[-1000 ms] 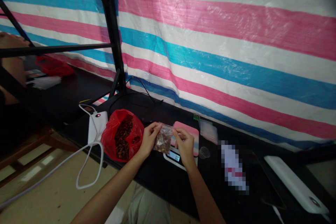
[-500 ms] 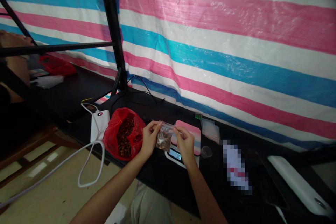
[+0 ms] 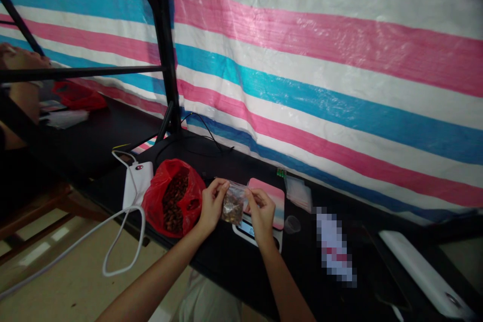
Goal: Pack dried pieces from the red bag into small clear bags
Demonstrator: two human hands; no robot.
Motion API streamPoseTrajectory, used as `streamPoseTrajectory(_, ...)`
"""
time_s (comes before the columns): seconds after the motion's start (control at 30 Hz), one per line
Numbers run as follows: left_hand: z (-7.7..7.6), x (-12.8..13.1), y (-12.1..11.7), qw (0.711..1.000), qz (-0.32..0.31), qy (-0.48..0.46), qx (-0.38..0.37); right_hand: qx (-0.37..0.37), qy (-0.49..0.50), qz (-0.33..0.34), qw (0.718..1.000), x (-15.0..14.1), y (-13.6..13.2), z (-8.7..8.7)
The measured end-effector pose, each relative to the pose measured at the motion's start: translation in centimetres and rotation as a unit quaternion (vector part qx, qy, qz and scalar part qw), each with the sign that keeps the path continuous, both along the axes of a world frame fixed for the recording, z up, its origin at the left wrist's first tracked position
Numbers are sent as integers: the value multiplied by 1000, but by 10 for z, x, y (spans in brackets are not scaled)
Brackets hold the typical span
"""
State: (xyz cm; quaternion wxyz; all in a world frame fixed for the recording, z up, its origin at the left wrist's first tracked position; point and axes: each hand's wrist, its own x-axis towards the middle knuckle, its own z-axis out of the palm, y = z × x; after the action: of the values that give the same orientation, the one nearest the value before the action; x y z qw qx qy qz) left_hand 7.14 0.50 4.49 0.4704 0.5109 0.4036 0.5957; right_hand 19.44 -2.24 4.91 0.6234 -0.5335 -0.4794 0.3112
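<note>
Between my two hands hangs a small clear zip bag (image 3: 233,207) with brownish bits in its lower part. My left hand (image 3: 212,205) pinches its upper left corner, and my right hand (image 3: 262,210) grips the upper right corner. Behind and below the right hand lies a kitchen scale (image 3: 277,206) with a pink and pale striped top; its lit display (image 3: 247,227) is partly covered by that hand. Left of my left hand sits an open red plastic bag (image 3: 153,201) holding many dark brown pieces.
A white power bank (image 3: 132,186) with a white cable lies left of the red bag. Right of the scale are a small clear cup (image 3: 292,224), empty zip bags (image 3: 298,192) and a blurred-out packet (image 3: 334,246). A long white device (image 3: 422,271) lies far right. Another person's arm (image 3: 22,95) shows at left.
The view has shifted slightly, so everything sits a little lower and further left. Both hands still hold the zip bag by its top corners.
</note>
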Motion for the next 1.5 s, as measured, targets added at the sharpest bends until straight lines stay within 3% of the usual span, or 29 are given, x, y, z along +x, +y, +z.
streamPoseTrajectory(0.4,2,3,-1,1000,-5,16,11,-2,-16,26,1000,4,-1,6)
streamPoseTrajectory(0.53,3,2,0,1000,7,19,18,4,-68,18,998,2,-2,9)
streamPoseTrajectory(0.77,5,0,1,996,-31,64,47,-2,-72,5,997,5,-1,8)
streamPoseTrajectory(1.1,7,-1,-4,991,-13,110,74,52,-133,-29,989,0,-8,7)
streamPoseTrajectory(1.27,5,0,-3,988,-54,125,74,23,-152,3,988,8,-3,6)
streamPoseTrajectory(1.5,3,-3,-5,974,-91,174,111,71,-210,59,973,11,-3,10)
